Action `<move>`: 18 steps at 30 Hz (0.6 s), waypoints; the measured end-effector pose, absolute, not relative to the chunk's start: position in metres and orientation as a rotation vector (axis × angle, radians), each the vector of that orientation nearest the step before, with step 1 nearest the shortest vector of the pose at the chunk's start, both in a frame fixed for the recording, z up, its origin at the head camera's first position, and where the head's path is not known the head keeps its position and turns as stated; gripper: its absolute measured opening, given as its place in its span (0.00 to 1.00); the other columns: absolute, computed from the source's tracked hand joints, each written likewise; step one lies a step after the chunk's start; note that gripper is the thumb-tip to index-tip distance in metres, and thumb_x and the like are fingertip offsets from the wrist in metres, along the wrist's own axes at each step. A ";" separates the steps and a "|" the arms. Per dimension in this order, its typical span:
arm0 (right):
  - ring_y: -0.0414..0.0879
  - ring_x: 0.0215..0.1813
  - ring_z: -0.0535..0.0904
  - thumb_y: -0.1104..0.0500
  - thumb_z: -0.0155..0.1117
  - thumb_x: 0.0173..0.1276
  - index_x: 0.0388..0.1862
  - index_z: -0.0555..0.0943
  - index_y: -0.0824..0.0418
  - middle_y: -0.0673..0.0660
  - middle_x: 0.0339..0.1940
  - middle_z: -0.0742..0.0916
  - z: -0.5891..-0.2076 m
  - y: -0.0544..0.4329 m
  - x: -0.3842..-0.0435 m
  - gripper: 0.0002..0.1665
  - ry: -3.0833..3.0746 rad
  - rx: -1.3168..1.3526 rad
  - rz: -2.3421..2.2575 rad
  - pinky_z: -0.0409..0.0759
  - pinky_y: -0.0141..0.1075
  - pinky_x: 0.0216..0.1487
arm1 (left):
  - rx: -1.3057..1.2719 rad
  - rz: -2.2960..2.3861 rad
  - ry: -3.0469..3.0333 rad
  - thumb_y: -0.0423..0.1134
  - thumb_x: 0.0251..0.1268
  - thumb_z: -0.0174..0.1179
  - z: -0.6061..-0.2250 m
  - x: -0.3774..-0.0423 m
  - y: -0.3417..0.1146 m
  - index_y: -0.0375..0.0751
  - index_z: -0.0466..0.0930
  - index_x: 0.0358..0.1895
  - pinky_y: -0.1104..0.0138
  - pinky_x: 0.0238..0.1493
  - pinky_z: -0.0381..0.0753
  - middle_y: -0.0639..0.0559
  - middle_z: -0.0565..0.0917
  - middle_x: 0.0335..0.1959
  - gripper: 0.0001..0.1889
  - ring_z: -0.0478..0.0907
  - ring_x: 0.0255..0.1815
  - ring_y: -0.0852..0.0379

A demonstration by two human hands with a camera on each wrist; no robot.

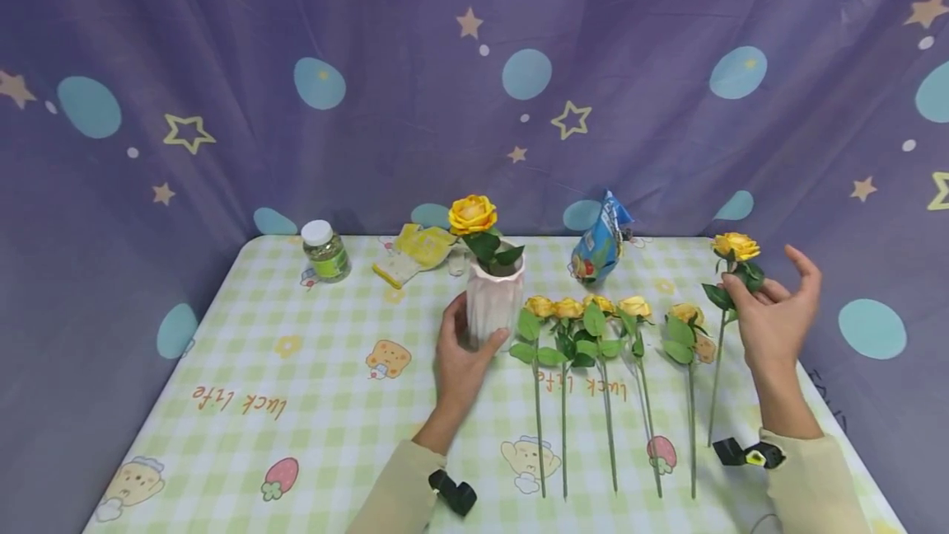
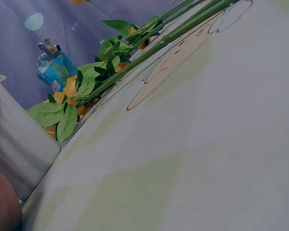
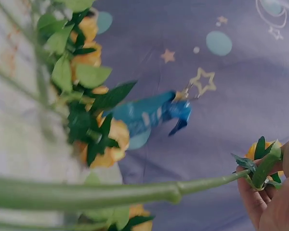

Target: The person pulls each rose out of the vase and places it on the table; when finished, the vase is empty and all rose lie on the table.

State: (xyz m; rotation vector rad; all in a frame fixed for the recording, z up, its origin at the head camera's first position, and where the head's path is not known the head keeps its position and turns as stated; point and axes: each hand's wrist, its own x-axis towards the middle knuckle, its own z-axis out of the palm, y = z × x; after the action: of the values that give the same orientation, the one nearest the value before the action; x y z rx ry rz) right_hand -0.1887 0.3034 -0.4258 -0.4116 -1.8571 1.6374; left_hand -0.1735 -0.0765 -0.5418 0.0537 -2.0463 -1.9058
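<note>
My left hand (image 1: 463, 363) grips the lower part of a white ribbed vase (image 1: 495, 299), thumb across its front. One yellow artificial rose (image 1: 473, 214) stands in the vase, its leaves just over the rim. At the right of the table, my right hand (image 1: 777, 321) pinches another yellow rose (image 1: 736, 246) by the stem just under the bloom. That rose is raised, its long green stem (image 3: 135, 195) slanting down toward the table. Between the hands several yellow roses (image 1: 633, 308) lie in a row, blooms at the far end and stems pointing toward me.
A lidded jar (image 1: 326, 252) stands at the back left. Beside it lies a yellow and white glove-like cloth (image 1: 417, 252). Behind the row of roses a blue snack bag (image 1: 596, 244) stands, held closed by a clip (image 2: 49, 47). A checked cloth (image 1: 245, 336) covers the table, with a purple curtain behind.
</note>
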 end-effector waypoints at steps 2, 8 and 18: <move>0.37 0.17 0.67 0.69 0.80 0.69 0.83 0.70 0.45 0.46 0.19 0.76 -0.431 0.310 -0.187 0.49 -1.911 -0.475 1.611 0.71 0.25 0.26 | 0.052 -1.906 -2.046 0.41 0.64 0.83 -0.542 -0.173 -0.077 0.47 0.73 0.79 0.43 0.81 0.69 0.47 0.81 0.75 0.42 0.77 0.76 0.45; 0.36 0.19 0.69 0.63 0.81 0.71 0.86 0.67 0.44 0.45 0.20 0.77 -0.444 0.327 -0.185 0.51 -2.089 -0.632 1.502 0.69 0.26 0.25 | 0.055 -1.894 -2.058 0.42 0.64 0.83 -0.542 -0.173 -0.077 0.48 0.73 0.79 0.43 0.81 0.69 0.47 0.81 0.75 0.42 0.77 0.76 0.45; 0.31 0.28 0.75 0.52 0.79 0.74 0.92 0.56 0.46 0.36 0.24 0.80 -0.467 0.348 -0.184 0.56 -2.406 -0.812 1.255 0.72 0.28 0.31 | 0.081 -1.886 -2.080 0.43 0.63 0.83 -0.540 -0.172 -0.076 0.47 0.72 0.80 0.44 0.81 0.69 0.47 0.80 0.76 0.43 0.76 0.77 0.46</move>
State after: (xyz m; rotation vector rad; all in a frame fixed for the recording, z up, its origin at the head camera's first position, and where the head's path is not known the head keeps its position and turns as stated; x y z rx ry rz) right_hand -0.1843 0.3482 -0.4669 -0.8123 -2.4064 1.2555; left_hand -0.1720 -0.0763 -0.5401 0.0808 -2.0799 -1.8857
